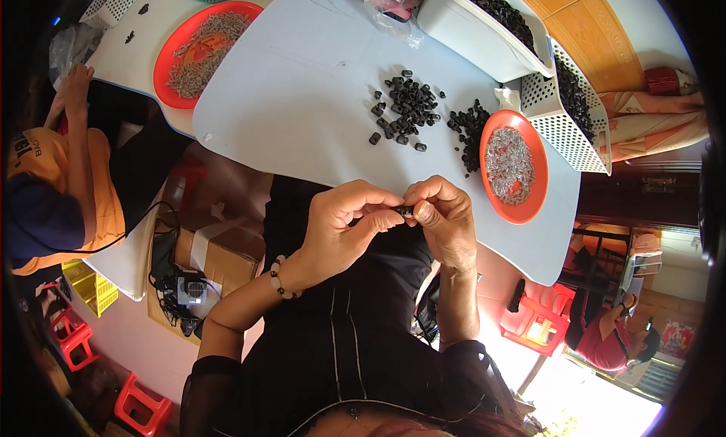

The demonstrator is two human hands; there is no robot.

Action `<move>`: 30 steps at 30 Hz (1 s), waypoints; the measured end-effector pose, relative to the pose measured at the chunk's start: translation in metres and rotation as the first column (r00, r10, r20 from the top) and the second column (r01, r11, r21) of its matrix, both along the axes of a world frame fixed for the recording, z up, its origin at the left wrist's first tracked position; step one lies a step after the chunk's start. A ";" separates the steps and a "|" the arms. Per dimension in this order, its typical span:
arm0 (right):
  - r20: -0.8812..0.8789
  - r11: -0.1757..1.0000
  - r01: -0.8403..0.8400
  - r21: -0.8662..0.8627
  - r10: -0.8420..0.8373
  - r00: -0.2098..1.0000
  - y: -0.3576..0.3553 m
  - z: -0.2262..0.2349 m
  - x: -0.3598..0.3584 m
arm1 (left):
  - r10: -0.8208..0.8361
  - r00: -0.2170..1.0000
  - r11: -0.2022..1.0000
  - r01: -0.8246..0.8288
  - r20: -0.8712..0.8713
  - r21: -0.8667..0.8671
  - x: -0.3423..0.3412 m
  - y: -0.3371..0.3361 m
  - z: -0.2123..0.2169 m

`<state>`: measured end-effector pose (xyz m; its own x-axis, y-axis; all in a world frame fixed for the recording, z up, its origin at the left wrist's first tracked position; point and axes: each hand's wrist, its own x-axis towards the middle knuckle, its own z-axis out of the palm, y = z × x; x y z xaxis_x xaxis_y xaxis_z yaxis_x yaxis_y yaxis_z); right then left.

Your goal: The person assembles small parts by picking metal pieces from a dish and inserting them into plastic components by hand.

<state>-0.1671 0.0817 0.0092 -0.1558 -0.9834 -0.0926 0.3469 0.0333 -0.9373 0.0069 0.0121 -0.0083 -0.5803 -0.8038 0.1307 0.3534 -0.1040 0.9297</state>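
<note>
Head view: the left hand [340, 224] and the right hand [448, 227] meet just off the near edge of the pale blue table [295, 82], thumbs and fingertips of both pinching one small black piece [403, 210] between them. Past that edge, a loose heap of black pieces [412, 104] lies toward the table's far side; a second black heap [470, 127] touches or nearly touches an orange-red plate [539, 168] of clear bits [508, 165] near the right edge. A white tub [476, 32] stands at the far right corner.
</note>
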 end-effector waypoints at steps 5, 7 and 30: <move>-0.062 1.000 -0.003 0.014 0.004 0.998 0.002 0.006 0.000 | 0.017 0.999 0.999 -0.016 0.034 -0.032 0.002 -0.001 0.002; -0.085 1.000 -0.004 0.024 0.006 0.996 0.003 0.007 0.000 | 0.045 0.993 0.992 -0.032 0.105 -0.120 0.004 -0.001 0.003; -0.228 0.994 -0.019 -0.109 -0.006 0.974 0.012 0.012 0.019 | 0.289 0.955 0.783 -0.197 0.066 -0.590 0.009 0.008 0.018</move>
<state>-0.1486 0.0938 0.0216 -0.1540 -0.9867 0.0528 0.1246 -0.0724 -0.9896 0.0160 0.0199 0.0100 -0.4252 -0.7253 0.5415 0.1513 0.5329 0.8325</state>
